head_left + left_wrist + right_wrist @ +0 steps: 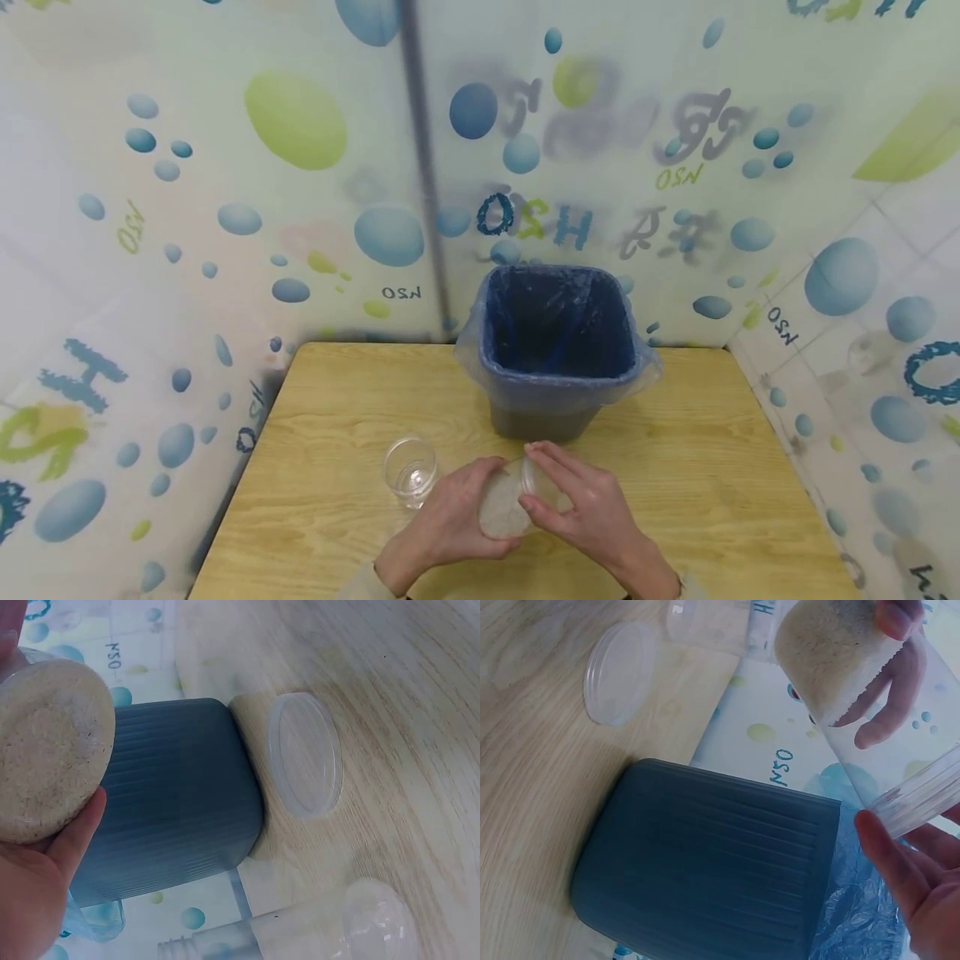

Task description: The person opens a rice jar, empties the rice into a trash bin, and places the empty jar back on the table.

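A clear plastic jar partly filled with pale grains like rice is tilted above the table, its ridged end toward the right. My left hand grips its body near the base; the grain shows through the jar bottom in the left wrist view. With thumb and fingertips, my right hand holds the clear ridged lid at the jar's other end. In the right wrist view, the grains slope to one side of the jar. To the left of my hands stands another clear jar.
A dark grey bin with a blue bag liner over its rim stands just beyond my hands. A loose clear round lid lies on the wooden table in front of it. A patterned curtain surrounds the table.
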Tool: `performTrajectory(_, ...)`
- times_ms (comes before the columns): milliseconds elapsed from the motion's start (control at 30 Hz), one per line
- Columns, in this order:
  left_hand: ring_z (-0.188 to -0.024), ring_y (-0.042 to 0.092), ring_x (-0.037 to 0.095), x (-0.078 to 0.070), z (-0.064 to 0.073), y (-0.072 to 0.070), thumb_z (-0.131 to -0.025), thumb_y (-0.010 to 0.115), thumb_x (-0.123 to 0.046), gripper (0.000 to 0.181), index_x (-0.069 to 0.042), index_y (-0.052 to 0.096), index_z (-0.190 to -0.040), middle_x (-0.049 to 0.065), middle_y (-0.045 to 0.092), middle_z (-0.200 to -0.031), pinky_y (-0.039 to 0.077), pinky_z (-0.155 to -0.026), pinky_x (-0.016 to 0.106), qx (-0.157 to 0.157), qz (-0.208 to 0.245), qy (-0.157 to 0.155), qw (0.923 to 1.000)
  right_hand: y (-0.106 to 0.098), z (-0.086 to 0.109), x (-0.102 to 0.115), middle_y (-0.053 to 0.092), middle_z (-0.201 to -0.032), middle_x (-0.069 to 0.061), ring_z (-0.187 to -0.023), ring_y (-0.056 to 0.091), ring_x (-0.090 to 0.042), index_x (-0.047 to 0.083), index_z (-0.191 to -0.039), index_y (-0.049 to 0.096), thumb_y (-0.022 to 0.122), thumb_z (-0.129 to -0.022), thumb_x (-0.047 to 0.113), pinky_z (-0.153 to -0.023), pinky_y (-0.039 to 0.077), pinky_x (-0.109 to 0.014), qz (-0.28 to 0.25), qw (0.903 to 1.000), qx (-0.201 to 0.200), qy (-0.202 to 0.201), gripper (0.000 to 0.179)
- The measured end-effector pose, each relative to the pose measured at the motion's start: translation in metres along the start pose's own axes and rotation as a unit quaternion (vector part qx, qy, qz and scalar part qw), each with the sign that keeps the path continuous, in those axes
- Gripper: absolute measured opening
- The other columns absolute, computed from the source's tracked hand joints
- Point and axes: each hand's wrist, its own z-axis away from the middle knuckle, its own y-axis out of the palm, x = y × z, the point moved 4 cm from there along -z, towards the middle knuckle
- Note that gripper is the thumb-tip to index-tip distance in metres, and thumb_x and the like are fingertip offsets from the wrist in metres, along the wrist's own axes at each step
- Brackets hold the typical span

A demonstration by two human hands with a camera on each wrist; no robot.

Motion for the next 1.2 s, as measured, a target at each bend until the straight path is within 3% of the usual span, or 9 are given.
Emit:
performTrajectory(133, -0.093, 0.064, 0.010, 0.000, 0.000, -0.002, -0.061, 0.092, -0.054, 0.096, -0.008, 0.054, -0.136, 0.000, 0.068, -0.117, 0.054, -0.077, 0.025, 0.006, 0.006, 0.000, 1.0000, 0.000, -0.001, 0.001, 0.074, -0.118, -0.011, -0.096, 0.076, -0.025, 0.003, -0.123, 0.073, 0.058, -0.103, 0.048, -0.074, 0.061, -0.032, -0.005, 0.9996, -0.013, -0.023, 0.051)
performTrajectory(267, -0.091, 0.063, 0.010, -0.001, 0.000, 0.001, -0.059, 0.093, -0.050, 0.095, -0.007, 0.055, -0.134, 0.001, 0.068, -0.113, 0.054, -0.075, 0.024, -0.014, 0.000, 0.001, 0.9999, 0.000, -0.002, 0.001, 0.074, -0.121, -0.009, -0.098, 0.075, -0.024, 0.005, -0.125, 0.072, 0.056, -0.103, 0.048, -0.075, 0.061, -0.033, 0.004, 0.9998, -0.011, -0.017, 0.051)
performTrajectory(533, -0.096, 0.064, 0.017, -0.004, -0.004, 0.006, -0.057, 0.092, -0.050, 0.093, -0.002, 0.056, -0.129, 0.007, 0.066, -0.113, 0.057, -0.078, 0.029, -0.097, -0.086, 0.021, 0.9914, 0.010, 0.001, -0.002, 0.069, -0.125, -0.006, -0.077, 0.072, -0.020, 0.010, -0.137, 0.064, 0.053, -0.099, 0.036, -0.049, 0.051, -0.027, 0.088, 0.9912, 0.030, 0.094, 0.048)
performTrajectory(633, -0.101, 0.066, 0.020, -0.007, -0.004, 0.007, -0.056, 0.091, -0.053, 0.095, -0.001, 0.058, -0.128, 0.009, 0.066, -0.117, 0.058, -0.082, 0.031, -0.116, -0.113, 0.034, 0.9861, 0.013, 0.004, -0.003, 0.071, -0.121, -0.008, -0.082, 0.073, -0.024, 0.007, -0.136, 0.065, 0.052, -0.101, 0.038, -0.054, 0.055, -0.035, 0.104, 0.9842, 0.036, 0.139, 0.048)
performTrajectory(733, -0.101, 0.066, 0.020, -0.008, -0.004, 0.008, -0.057, 0.091, -0.052, 0.095, -0.001, 0.057, -0.129, 0.010, 0.066, -0.117, 0.058, -0.082, 0.031, -0.119, -0.114, 0.037, 0.9856, 0.015, 0.005, -0.004, 0.073, -0.116, -0.010, -0.089, 0.074, -0.026, 0.005, -0.130, 0.068, 0.049, -0.103, 0.045, -0.061, 0.058, -0.040, 0.107, 0.9815, 0.025, 0.156, 0.051)
performTrajectory(967, -0.099, 0.066, 0.018, -0.009, -0.004, 0.009, -0.055, 0.094, -0.050, 0.097, 0.000, 0.056, -0.130, 0.009, 0.067, -0.114, 0.058, -0.081, 0.029, -0.106, -0.080, 0.029, 0.9907, 0.013, 0.000, -0.002, 0.075, -0.110, -0.010, -0.091, 0.073, -0.027, 0.002, -0.117, 0.072, 0.040, -0.105, 0.054, -0.069, 0.059, -0.042, 0.112, 0.9887, -0.020, 0.098, 0.062)
performTrajectory(1200, -0.092, 0.065, 0.014, -0.010, -0.004, 0.007, -0.056, 0.094, -0.049, 0.097, -0.001, 0.055, -0.130, 0.005, 0.067, -0.112, 0.057, -0.077, 0.026, -0.087, -0.066, 0.028, 0.9936, 0.009, -0.002, 0.000, 0.076, -0.107, -0.011, -0.084, 0.074, -0.027, 0.001, -0.112, 0.074, 0.042, -0.105, 0.050, -0.066, 0.060, -0.041, 0.107, 0.9923, -0.052, 0.035, 0.059)
